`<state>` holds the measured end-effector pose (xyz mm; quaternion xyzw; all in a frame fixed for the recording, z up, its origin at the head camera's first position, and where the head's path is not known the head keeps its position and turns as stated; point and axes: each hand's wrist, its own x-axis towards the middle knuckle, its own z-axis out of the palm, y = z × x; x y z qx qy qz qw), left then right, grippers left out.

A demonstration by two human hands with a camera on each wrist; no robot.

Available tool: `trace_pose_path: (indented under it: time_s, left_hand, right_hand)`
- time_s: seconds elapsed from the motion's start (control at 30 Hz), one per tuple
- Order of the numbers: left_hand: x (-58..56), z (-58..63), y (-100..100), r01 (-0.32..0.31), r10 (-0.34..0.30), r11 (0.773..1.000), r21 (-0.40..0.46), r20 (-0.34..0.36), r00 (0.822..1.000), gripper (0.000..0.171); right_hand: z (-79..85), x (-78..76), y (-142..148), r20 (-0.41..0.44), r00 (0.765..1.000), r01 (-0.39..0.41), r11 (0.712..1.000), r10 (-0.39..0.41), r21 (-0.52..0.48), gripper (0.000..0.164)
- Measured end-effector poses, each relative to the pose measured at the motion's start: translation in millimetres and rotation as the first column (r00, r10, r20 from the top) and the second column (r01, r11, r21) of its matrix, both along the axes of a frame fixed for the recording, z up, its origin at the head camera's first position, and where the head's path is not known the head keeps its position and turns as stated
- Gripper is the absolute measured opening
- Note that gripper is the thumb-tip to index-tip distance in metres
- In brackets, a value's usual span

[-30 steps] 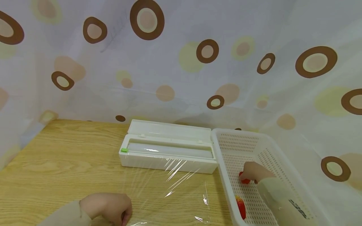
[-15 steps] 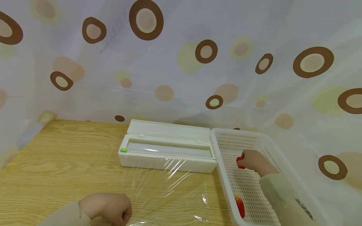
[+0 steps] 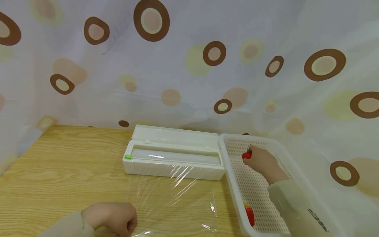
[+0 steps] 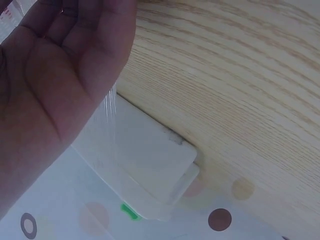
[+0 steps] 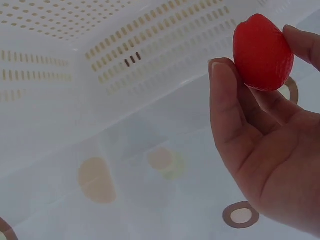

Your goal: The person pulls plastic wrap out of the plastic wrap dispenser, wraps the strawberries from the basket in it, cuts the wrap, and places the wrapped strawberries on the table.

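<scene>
My right hand (image 3: pixel 262 163) pinches a red strawberry (image 5: pixel 262 52) between thumb and fingers, over the far part of the white basket (image 3: pixel 233 184). A second strawberry (image 3: pixel 249 214), red with a yellowish end, lies in the near left part of that basket. Down at the front of the table, my left hand (image 3: pixel 111 215) is curled at the near left corner of a sheet of clear plastic wrap (image 3: pixel 177 200). The sheet stretches back to the roll (image 3: pixel 177 156) inside a white wrap dispenser (image 3: pixel 174 171). In the left wrist view, the left fingertips are mostly cut off.
The dispenser's lid (image 3: pixel 174 135) stands tipped back, and a green slider (image 3: pixel 128 157) sits at its left end. Wood-grain tabletop (image 3: pixel 65 164) extends to the left. A patterned sheet (image 3: pixel 177 65) hangs behind and along the right.
My right hand has moved toward the far end of the basket, carrying the red strawberry. The left hand keeps its place on the plastic wrap. The head view has shifted slightly.
</scene>
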<state>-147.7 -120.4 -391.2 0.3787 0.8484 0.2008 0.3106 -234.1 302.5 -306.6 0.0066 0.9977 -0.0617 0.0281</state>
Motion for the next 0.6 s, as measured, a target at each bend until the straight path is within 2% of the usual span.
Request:
trace_pose_path:
  time_s: [0.2, 0.4, 0.6]
  left_hand:
    - [0.6, 0.9, -0.2, -0.025, 0.025, 1.0, 0.008, 0.026, 0.999, 0.017]
    - [1.9, 2.5, 0.2, -0.045, 0.046, 0.999, -0.016, 0.036, 0.998, 0.019]
    - [3.4, 3.5, 0.6, -0.044, 0.044, 0.999, -0.015, 0.034, 0.998, 0.018]
  right_hand:
    - [16.5, 11.1, -31.2, -0.063, 0.998, -0.017, 1.0, 0.018, 0.017, 0.031]
    - [35.1, 24.9, -69.2, -0.139, 0.987, -0.078, 0.996, 0.084, 0.052, 0.036]
    - [37.9, 41.9, -113.8, -0.197, 0.963, -0.173, 0.983, 0.182, 0.065, 0.033]
